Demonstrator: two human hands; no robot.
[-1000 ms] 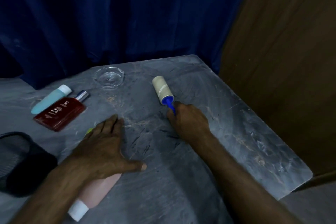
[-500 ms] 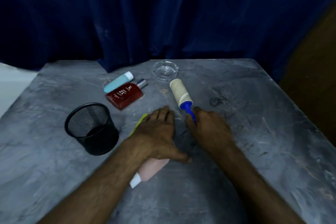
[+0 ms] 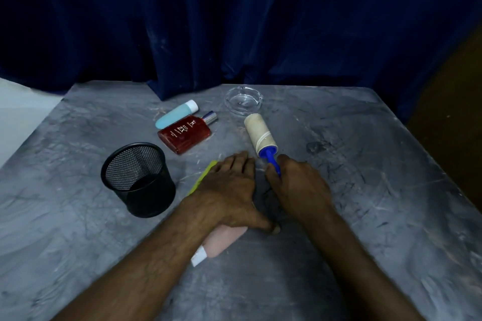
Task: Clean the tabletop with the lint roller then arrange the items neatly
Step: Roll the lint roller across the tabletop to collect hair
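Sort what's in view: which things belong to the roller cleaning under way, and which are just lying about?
In use:
lint roller, held by the right hand; tabletop; left hand, spread over the pink tube.

Lying about until arranging:
red bottle; light blue tube; glass ashtray; black mesh cup; yellow-green item. The blue curtain is only backdrop.

I count one lint roller (image 3: 260, 135), left of it three bottles (image 3: 184, 134), one mesh cup (image 3: 138, 180), one yellow strip (image 3: 202, 177), behind it one glass ashtray (image 3: 243, 101).
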